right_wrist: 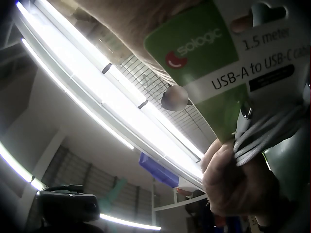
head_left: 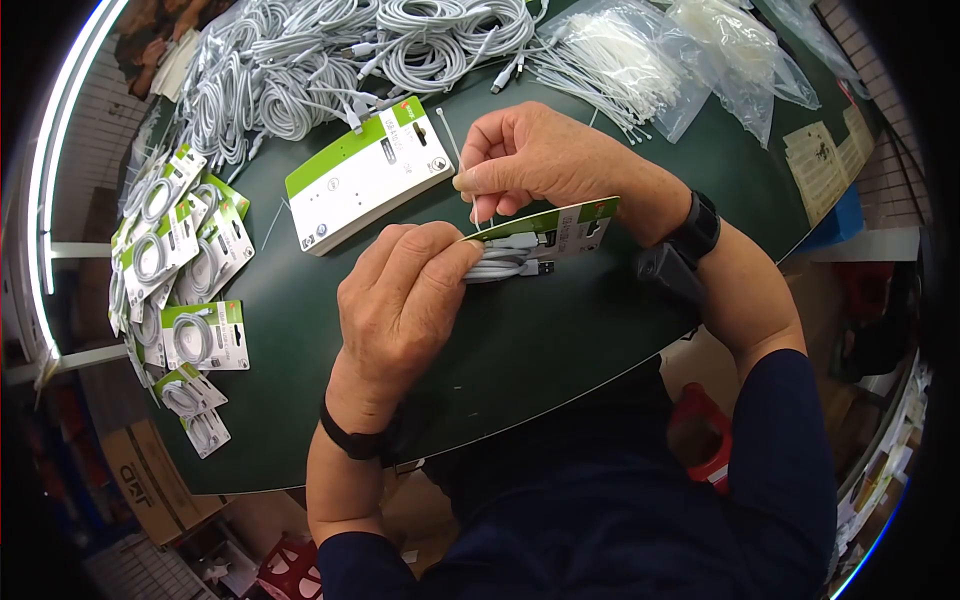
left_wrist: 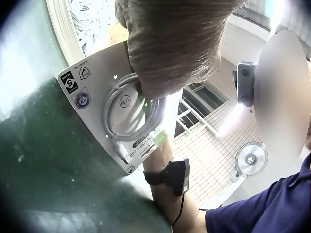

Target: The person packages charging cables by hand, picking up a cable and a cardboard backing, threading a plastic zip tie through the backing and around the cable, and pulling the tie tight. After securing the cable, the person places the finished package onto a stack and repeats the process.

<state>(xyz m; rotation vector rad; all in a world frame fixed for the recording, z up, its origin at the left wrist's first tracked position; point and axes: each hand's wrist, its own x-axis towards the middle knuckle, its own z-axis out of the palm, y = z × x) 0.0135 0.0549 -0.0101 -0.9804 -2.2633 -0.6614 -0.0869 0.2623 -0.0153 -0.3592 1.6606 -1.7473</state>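
Note:
My left hand (head_left: 405,285) grips a green and white cardboard packaging card (head_left: 582,226) together with the grey USB cable (head_left: 505,262) coiled against it. The right wrist view shows the card's green top (right_wrist: 194,53), printed "USB-A to USB-C", and the left hand (right_wrist: 238,179) around the coil. In the left wrist view the looped cable (left_wrist: 111,114) lies flat on the card's printed face. Just above the card's edge, my right hand (head_left: 545,155) pinches a thin white cable tie (head_left: 447,135) between thumb and fingers. The tie's lower end meets the card beside the left fingertips.
A stack of blank-coil cards (head_left: 370,180) lies on the dark green table (head_left: 560,360). Finished-looking carded cables (head_left: 208,335) pile up at the left. Many coiled grey cables (head_left: 420,50) lie along the back, beside bags of white cable ties (head_left: 620,65).

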